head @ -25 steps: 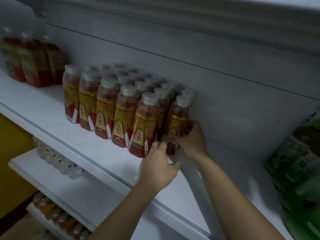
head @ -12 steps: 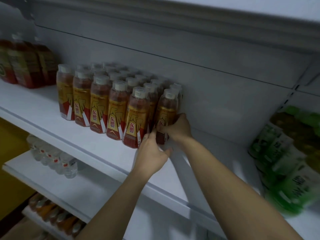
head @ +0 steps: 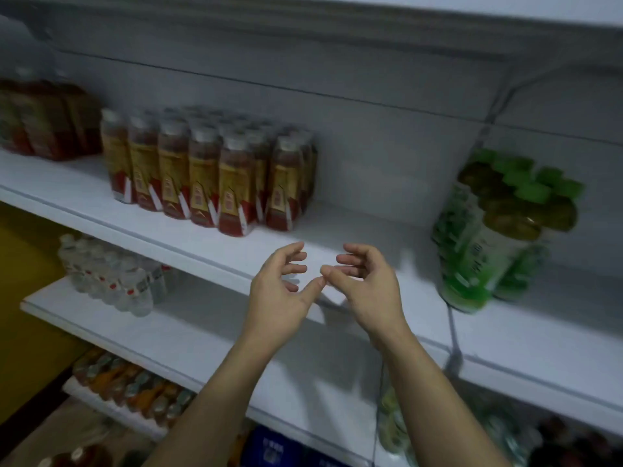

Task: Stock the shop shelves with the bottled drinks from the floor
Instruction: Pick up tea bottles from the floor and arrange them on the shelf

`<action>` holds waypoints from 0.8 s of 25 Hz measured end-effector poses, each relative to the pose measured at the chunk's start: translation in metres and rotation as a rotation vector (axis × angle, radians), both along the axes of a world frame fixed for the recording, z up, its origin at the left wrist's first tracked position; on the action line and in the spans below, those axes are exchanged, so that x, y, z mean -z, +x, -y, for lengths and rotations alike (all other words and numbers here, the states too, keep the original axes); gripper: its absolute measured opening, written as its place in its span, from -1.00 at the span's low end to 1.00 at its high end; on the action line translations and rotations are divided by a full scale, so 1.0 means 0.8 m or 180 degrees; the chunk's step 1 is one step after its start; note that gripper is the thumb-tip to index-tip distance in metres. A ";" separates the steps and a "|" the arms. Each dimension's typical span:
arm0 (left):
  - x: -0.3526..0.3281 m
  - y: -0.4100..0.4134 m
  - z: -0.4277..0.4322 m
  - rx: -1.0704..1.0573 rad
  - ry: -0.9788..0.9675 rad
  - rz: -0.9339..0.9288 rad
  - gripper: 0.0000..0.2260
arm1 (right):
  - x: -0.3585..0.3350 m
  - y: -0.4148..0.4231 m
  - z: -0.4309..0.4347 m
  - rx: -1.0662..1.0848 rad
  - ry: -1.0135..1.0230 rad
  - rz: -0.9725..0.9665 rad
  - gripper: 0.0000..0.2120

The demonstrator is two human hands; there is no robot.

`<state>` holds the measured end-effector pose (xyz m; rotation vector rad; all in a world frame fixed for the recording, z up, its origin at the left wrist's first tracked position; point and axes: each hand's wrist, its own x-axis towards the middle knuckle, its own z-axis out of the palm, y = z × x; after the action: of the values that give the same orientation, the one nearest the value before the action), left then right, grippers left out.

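Observation:
A shrink-wrapped pack of red-and-gold bottled drinks [head: 209, 176] stands on the upper white shelf [head: 84, 200], left of centre. My left hand [head: 279, 291] and my right hand [head: 364, 284] hover in front of the shelf edge, below and to the right of the pack. Both hold nothing, fingers loosely curled, thumbs almost touching each other. Neither hand touches the pack.
A pack of green-capped bottles [head: 499, 230] stands on the same shelf at the right. Dark red bottles [head: 43, 119] sit at far left. A water-bottle pack [head: 111, 274] is on the shelf below. Orange bottles [head: 128, 385] fill the lowest shelf.
Both hands let go of the red-and-gold pack and drew back toward me, off the shelf. The view swung right and pulled away, showing more of the green bottles.

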<state>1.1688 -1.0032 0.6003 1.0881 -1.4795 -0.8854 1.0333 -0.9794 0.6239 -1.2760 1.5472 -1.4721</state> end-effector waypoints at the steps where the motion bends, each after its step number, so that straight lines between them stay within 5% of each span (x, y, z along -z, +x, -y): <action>1: 0.006 -0.008 -0.024 0.0048 -0.0017 -0.0030 -0.51 | 0.007 -0.013 -0.033 -0.0011 -0.0007 -0.0020 -0.59; 10: 0.082 -0.085 -0.228 0.0780 0.0485 0.0580 -0.53 | 0.121 -0.097 -0.257 0.0343 0.0629 -0.0018 -0.64; 20: 0.241 -0.119 -0.312 0.1276 0.1284 0.1438 -0.50 | 0.285 -0.123 -0.372 0.0390 0.1756 -0.0086 -0.66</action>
<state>1.0735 -0.7538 0.4074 1.3731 -1.9935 -1.3202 0.9350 -0.6817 0.3956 -0.8881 1.9028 -0.9893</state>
